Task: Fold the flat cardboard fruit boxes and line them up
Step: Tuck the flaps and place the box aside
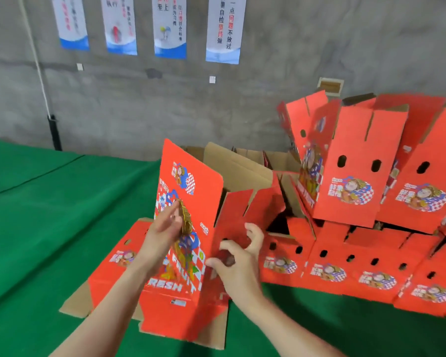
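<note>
Box (188,176) half-raised, centre frame: what are the hands doing? — desk

Left hand (165,225) lies flat, fingers straight, on the printed front panel, steadying it upright. Right hand (236,261) is curled against the side panel by a vent hole; gripping or only pushing, the blur won't say. — photographer

And the fold itself? — desk

Looks about midway: the side panel stands angled off the front at the corner crease. It is best done with the left palm bracing the front while the right brings the side square, so the crease bends clean and doesn't buckle. A flat sheet (108,274) touches the box's left side on the green table (36,228). Folded boxes (345,274) sit lined up just right, a heap (358,176) tilted on top, posters (222,29) on the grey wall behind — photographer
</note>
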Demonstrator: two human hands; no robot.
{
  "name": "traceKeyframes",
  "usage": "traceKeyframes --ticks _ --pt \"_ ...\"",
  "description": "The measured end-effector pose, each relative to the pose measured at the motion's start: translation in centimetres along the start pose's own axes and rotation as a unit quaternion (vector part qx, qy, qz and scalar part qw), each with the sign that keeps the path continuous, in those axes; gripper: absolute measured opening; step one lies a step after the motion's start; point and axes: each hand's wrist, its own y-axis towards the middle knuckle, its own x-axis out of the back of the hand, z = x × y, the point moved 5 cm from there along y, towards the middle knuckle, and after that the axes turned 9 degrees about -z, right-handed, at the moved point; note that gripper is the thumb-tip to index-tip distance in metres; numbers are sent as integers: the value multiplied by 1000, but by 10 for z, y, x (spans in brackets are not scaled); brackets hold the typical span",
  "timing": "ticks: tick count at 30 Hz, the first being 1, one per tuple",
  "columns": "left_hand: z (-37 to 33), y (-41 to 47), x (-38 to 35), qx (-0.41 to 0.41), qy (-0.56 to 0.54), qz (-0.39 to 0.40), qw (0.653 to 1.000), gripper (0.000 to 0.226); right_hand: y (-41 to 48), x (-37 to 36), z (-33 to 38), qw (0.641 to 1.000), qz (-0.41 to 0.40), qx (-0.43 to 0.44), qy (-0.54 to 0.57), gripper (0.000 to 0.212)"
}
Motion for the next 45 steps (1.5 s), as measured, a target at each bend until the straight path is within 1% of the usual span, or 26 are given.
traceKeyframes --ticks 3,4,6,8,10,12,14,17,19,21,23,25,26,28,29,30,33,35,36,37,38,40,41,42,43,45 --pt "16 29 -1 -12 0 12 1000 38 40 -58 -1 998 -48 17 -21 19" --pt "21 41 -3 -12 0 14 1000 38 52 -77 -2 997 -60 9 -48 18" --pt "29 67 -8 -6 -4 18 1000 36 73 -112 -9 990 -56 -23 -131 25" --pt "42 95 -8 28 -5 24 999 31 82 -144 -20 977 -3 -36 -211 34" --pt "62 120 -1 75 26 33 996 31 77 -171 -31 961 41 32 -272 46" --pt "85 141 7 115 56 32 991 38 63 -197 -46 942 126 117 -288 60" --pt "103 158 12 152 49 27 987 45 59 -218 -63 906 201 194 -319 69" --pt "118 182 9 180 24 9 983 42 73 -239 -84 850 276 254 -371 67" --pt "121 197 5 144 41 -9 989 32 87 -249 -94 832 303 247 -393 65" --pt "122 206 4 112 68 -53 990 31 101 -254 -104 820 316 228 -418 63" --pt "129 209 -3 112 77 -23 991 36 118 -253 -115 812 324 204 -441 58" --pt "137 208 -10 126 96 40 987 38 136 -252 -128 784 345 174 -486 58" --pt "140 207 -11 125 113 60 984 39 144 -250 -135 769 367 136 -506 62" --pt "150 204 -5 117 144 68 980 40 153 -243 -151 761 408 20 -504 72" --pt "155 203 0 118 156 61 979 41 153 -241 -157 760 422 -12 -495 76" --pt "161 202 6 121 170 59 976 43 150 -241 -161 760 431 -14 -487 78" --pt "175 196 20 127 189 61 972 45 129 -243 -168 771 452 28 -448 76" --pt "180 191 28 125 220 51 966 43 107 -245 -171 776 476 25 -413 74" --pt "182 189 33 114 264 47 956 42 94 -245 -173 775 494 17 -394 74" --pt "185 186 39 100 338 52 934 43 76 -243 -174 770 519 5 -371 73" --pt "189 179 48 88 438 67 892 45 56 -241 -177 760 550 -8 -347 72" --pt "201 157 69 80 611 130 777 50 16 -230 -182 741 591 -26 -318 74" --pt "210 142 78 82 655 165 733 53 0 -223 -183 739 593 -33 -318 76" --pt "219 123 86 86 681 185 704 56 -12 -216 -182 742 588 -39 -321 78" --pt "225 103 92 93 695 188 687 59 -20 -209 -180 745 583 -40 -322 78" --pt "228 64 99 99 709 171 677 63 -32 -196 -172 747 585 -33 -316 79"
